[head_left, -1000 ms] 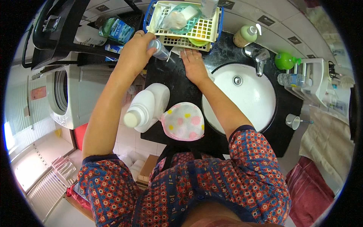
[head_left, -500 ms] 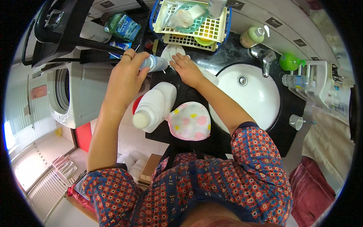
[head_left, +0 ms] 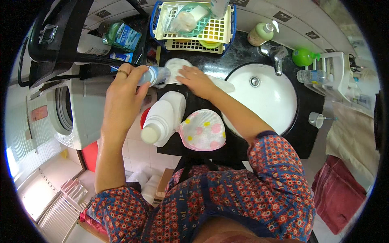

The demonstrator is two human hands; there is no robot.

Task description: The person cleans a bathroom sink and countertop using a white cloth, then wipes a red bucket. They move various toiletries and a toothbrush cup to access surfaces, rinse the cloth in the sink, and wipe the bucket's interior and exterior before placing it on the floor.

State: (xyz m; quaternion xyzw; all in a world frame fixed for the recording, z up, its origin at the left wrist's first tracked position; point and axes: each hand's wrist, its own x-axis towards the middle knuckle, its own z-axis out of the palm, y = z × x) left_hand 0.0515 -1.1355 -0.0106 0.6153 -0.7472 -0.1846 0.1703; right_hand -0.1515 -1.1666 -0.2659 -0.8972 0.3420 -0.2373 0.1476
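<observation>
- Black bench (head_left: 300,139) along the wall, round white basin (head_left: 263,107) sunk into its right half, tap (head_left: 279,60) at the basin's back.
- Basket (head_left: 225,33), cream lattice with blue edging, at the bench's back, bearing a soap dish and other oddments.
- Big white bottle (head_left: 172,115) near the bench's left edge, appearing tilted in this bent view, pale cap toward the wearer.
- Round mesh pouch (head_left: 202,131), white with pink and yellow spots, just right of that bottle, at the near edge.
- White cloth (head_left: 174,69) on the bench, in front of the basket.
- Right hand (head_left: 197,82): palm down, fingers loosely spread, fingertips at the cloth's right side; cannot tell whether the grip pinches any fabric.
- Left hand (head_left: 126,87): grip closed around a small clear-bluish bottle (head_left: 157,75), thumb beneath.
- That small bottle: held nearly sideways at the bench's left edge, far end close beside the cloth.
</observation>
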